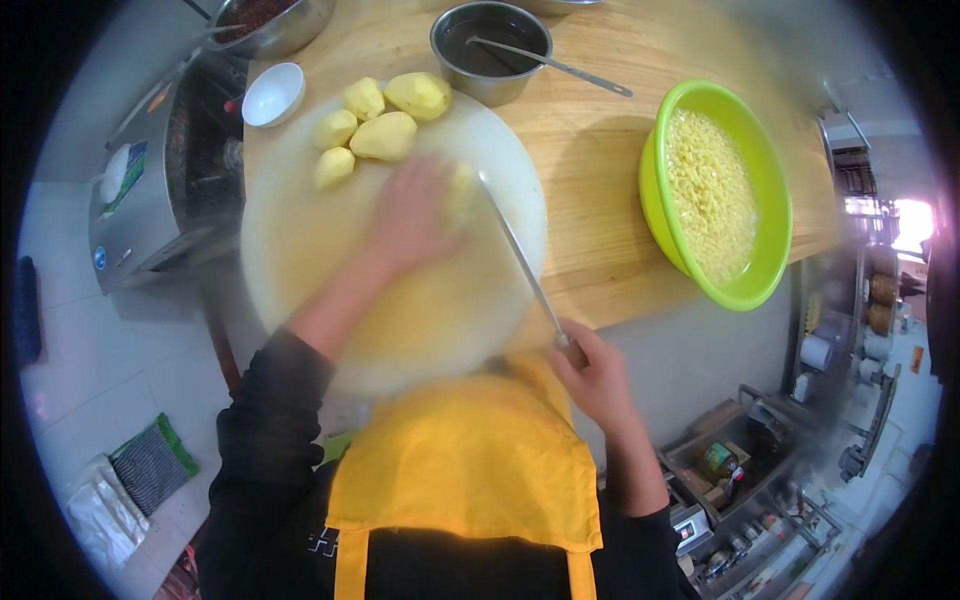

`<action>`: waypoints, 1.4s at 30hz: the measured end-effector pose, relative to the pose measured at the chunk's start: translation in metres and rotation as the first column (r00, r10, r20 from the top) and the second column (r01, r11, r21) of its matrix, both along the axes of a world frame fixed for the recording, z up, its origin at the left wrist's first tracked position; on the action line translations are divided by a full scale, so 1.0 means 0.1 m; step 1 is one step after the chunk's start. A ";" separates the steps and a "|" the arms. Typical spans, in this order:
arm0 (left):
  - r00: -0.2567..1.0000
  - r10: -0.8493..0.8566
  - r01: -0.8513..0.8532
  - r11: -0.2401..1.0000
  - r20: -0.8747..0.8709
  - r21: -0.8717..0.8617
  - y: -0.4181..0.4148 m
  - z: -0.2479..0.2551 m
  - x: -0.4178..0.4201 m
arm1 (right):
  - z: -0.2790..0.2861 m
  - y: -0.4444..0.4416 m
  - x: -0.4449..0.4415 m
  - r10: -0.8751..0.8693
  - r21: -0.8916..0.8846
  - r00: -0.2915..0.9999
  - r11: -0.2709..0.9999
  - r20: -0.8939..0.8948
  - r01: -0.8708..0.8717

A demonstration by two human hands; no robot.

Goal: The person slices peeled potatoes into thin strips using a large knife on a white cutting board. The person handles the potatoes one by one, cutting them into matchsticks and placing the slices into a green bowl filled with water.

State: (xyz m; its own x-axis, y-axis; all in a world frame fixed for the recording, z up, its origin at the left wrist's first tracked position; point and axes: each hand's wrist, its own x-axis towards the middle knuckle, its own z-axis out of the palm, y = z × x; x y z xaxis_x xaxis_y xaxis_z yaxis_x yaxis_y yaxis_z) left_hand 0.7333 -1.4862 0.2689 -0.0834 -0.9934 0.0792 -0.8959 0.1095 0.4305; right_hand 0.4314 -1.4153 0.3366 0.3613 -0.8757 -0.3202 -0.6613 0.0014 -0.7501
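My right hand grips the handle of a kitchen knife, its long blade slanting up and left over the right side of a round white cutting board. Blurred by motion, my left hand is over the middle of the board. Beside its fingers, next to the blade, is a smeared pale yellow piece, apparently potato. Whether the left hand holds it is unclear. Several peeled potatoes lie together on the board's far side, beyond the left hand.
A green plastic basin of small yellow pieces in liquid stands right on the wooden table. At the back are a metal pot of dark liquid with a ladle, a white bowl and a steel bowl.
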 end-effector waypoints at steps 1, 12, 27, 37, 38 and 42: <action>1.000 -0.006 0.006 1.000 0.005 0.003 0.00 0.00 0.01 | 0.05 -0.01 -0.02 0.023 0.024 0.999 0.999 -0.050 -0.021; 0.990 -0.075 0.078 0.997 -0.116 0.022 -0.01 -0.13 0.25 | 0.17 -0.05 -0.12 0.005 0.016 0.998 1.000 -0.059 -0.005; 0.992 -0.123 0.121 0.991 -0.020 -0.063 0.04 -0.17 0.20 | 0.16 0.03 -0.23 0.055 0.098 0.998 0.994 0.008 -0.055; 0.998 -0.051 0.047 0.994 -0.043 -0.096 -0.18 -0.21 0.03 | -0.10 0.10 -0.29 -0.226 0.269 0.964 0.946 0.138 0.183; 0.999 -0.025 0.019 0.992 -0.045 -0.123 -0.21 -0.24 0.02 | -0.11 0.07 -0.26 -0.220 0.232 0.967 0.955 0.131 0.186; 0.999 0.034 -0.037 0.992 -0.023 -0.119 -0.26 -0.23 -0.03 | -0.19 -0.11 -0.05 -0.214 0.121 0.964 0.973 0.157 0.196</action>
State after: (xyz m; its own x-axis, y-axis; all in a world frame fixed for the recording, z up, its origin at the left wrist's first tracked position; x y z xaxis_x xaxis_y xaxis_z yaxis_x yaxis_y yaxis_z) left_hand 0.7301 -1.5118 0.2460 -0.0456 -0.9791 0.1983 -0.8912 0.1296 0.4347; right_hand 0.4260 -1.4263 0.3176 0.2338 -0.9019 -0.3632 -0.5037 0.2072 -0.8386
